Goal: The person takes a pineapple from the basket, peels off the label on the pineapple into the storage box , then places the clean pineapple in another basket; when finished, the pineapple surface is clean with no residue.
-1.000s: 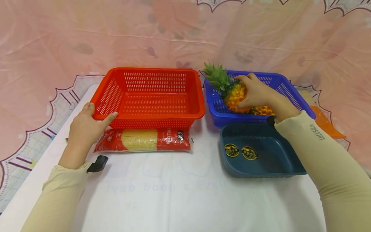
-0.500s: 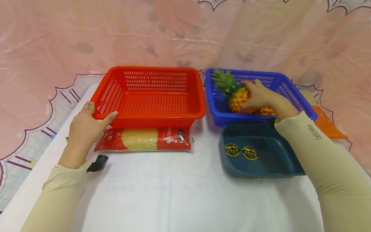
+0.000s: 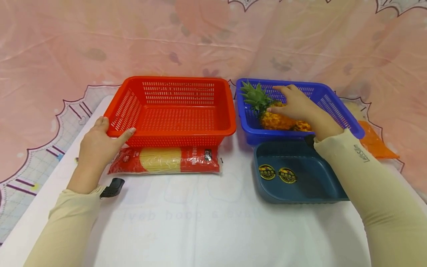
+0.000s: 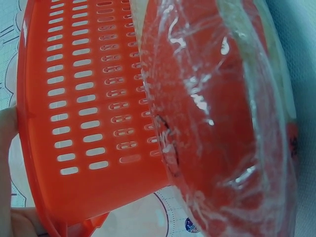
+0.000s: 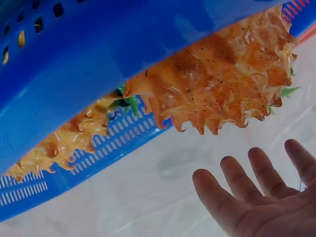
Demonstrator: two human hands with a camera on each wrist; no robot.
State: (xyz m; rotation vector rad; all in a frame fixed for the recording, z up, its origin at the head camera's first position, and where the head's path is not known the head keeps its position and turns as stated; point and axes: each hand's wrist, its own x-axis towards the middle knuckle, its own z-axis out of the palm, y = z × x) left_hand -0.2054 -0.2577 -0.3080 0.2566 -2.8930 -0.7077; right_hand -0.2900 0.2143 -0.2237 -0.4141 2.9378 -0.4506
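Note:
My left hand (image 3: 101,146) rests on the near left corner of a red plastic basket (image 3: 173,134), its thumb laid over the front rim. In the left wrist view, fingers touch that rim. My right hand (image 3: 297,105) is over a blue basket (image 3: 263,132), fingers spread around the upper side of a pineapple (image 3: 275,120) with a green crown. The right wrist view shows these fingers (image 5: 237,182) apart from the spiky pineapple (image 5: 212,79). A second pineapple (image 3: 303,126) lies to its right, partly hidden by my wrist.
A red packet of noodles (image 3: 163,160) lies before the red basket, tucked partly beneath its overhanging front. A dark teal tub (image 3: 310,181) with two round stickers stands before the blue basket. An orange packet (image 3: 375,142) lies to the far right.
The pineapple has come down into the blue basket and now lies there. My right hand has let go of it and lifted slightly. My left hand has stayed put.

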